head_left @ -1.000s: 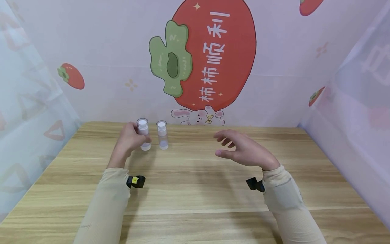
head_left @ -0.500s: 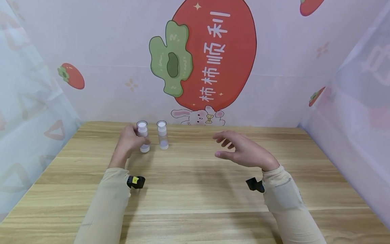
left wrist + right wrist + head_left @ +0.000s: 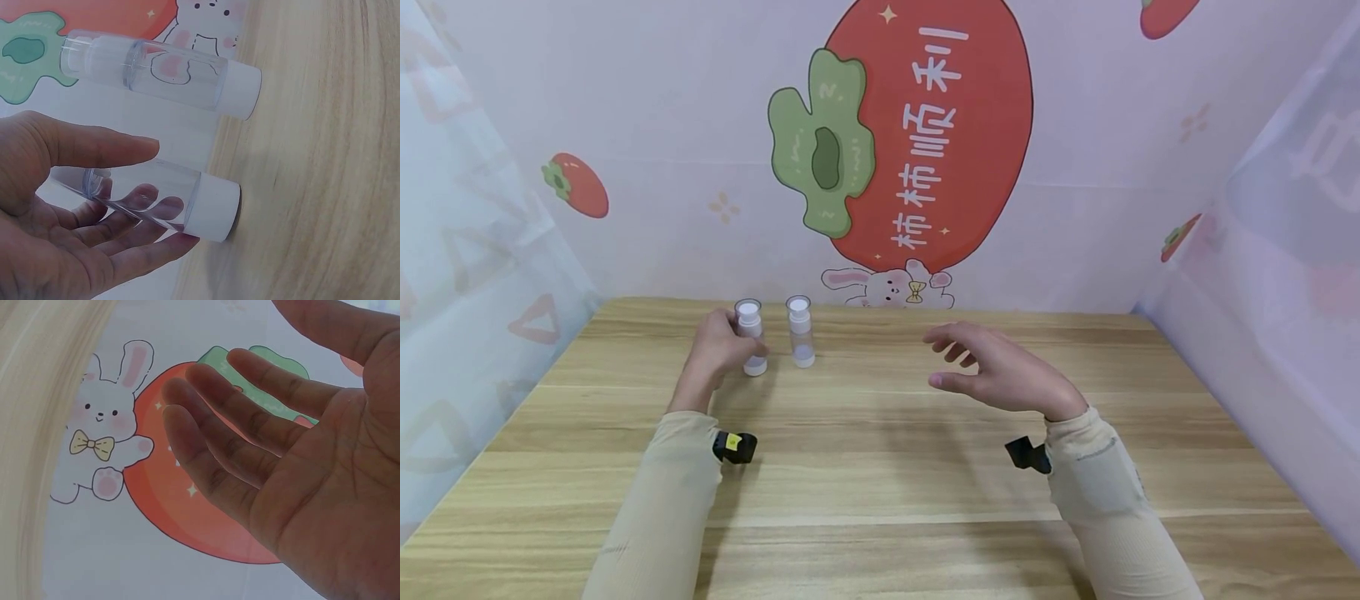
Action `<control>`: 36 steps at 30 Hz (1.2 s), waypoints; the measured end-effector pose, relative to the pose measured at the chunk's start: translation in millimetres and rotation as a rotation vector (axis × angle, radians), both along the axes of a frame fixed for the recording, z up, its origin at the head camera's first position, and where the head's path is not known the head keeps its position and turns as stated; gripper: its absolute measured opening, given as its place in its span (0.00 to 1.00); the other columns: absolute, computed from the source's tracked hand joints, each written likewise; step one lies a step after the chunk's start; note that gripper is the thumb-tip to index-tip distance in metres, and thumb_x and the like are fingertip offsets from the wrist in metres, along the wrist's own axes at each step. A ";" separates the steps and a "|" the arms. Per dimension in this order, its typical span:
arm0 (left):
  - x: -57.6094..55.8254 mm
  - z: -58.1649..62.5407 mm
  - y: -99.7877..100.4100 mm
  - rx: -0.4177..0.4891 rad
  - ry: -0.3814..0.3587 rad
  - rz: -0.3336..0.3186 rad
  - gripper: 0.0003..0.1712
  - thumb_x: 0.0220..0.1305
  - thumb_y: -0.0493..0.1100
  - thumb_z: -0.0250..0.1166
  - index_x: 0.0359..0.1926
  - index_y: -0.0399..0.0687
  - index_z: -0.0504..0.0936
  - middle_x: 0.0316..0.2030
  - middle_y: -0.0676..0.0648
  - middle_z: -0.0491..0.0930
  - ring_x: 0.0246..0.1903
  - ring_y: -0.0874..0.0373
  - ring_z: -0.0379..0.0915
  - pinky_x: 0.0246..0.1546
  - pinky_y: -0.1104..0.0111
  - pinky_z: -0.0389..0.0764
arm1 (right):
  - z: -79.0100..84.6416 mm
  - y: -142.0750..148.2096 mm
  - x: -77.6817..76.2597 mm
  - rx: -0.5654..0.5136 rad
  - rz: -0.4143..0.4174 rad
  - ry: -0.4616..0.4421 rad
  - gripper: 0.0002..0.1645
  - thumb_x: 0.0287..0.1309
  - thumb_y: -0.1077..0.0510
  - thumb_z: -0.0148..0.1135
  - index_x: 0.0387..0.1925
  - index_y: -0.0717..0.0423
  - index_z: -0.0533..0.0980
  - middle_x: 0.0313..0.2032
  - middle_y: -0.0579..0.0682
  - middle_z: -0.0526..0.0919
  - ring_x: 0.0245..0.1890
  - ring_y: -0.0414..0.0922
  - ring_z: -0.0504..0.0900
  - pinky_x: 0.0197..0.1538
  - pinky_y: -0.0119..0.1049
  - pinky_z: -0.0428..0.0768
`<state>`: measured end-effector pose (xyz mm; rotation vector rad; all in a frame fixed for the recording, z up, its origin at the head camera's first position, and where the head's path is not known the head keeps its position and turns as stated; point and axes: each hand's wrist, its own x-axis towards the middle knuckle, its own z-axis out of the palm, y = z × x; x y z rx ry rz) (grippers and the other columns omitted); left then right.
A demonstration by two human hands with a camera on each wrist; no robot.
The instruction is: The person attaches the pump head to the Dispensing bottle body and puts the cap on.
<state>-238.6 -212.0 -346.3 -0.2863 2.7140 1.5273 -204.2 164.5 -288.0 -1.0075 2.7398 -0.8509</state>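
My left hand [image 3: 717,343] is around a clear bottle [image 3: 755,363] with a white pump top, clear cap and white base, at the far left of the table. In the left wrist view the thumb lies along the near side of this bottle [image 3: 212,206] and the fingers curve behind it, showing through the clear wall. A second, matching bottle [image 3: 802,337] stands upright just to its right, apart from the hand. My right hand [image 3: 1000,371] hovers over the right half of the table, holding nothing, its fingers loosely bent and spread from the thumb.
The wood-grain table [image 3: 880,483] reaches back to a pale printed backdrop [image 3: 662,225] with a large persimmon and a rabbit. Pale sheets close off the left side [image 3: 482,275] and right side [image 3: 1285,275].
The left hand and its bottle have shifted slightly toward me and a little left, widening the gap to the second bottle. The right hand has hardly moved.
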 end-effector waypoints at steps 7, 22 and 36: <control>-0.6 -0.5 0.4 0.005 0.009 0.008 0.37 0.58 0.31 0.69 0.63 0.19 0.61 0.60 0.23 0.66 0.61 0.29 0.65 0.61 0.43 0.72 | 0.2 -0.1 -0.2 0.006 0.000 0.001 0.33 0.63 0.52 0.71 0.66 0.55 0.72 0.56 0.50 0.80 0.53 0.48 0.80 0.53 0.46 0.81; 1.3 -2.4 1.1 0.021 0.016 0.036 0.39 0.57 0.30 0.67 0.64 0.19 0.59 0.60 0.23 0.66 0.61 0.28 0.66 0.61 0.43 0.73 | 0.3 0.3 1.0 0.013 -0.003 0.019 0.31 0.62 0.53 0.71 0.64 0.55 0.73 0.55 0.49 0.80 0.52 0.47 0.81 0.53 0.45 0.81; 8.3 15.3 -0.4 -0.058 0.108 0.046 0.52 0.50 0.37 0.75 0.71 0.26 0.55 0.65 0.25 0.62 0.63 0.29 0.62 0.64 0.41 0.66 | -0.4 2.8 -0.5 -0.041 -0.077 0.084 0.28 0.63 0.55 0.70 0.62 0.58 0.74 0.56 0.53 0.80 0.52 0.52 0.80 0.54 0.51 0.79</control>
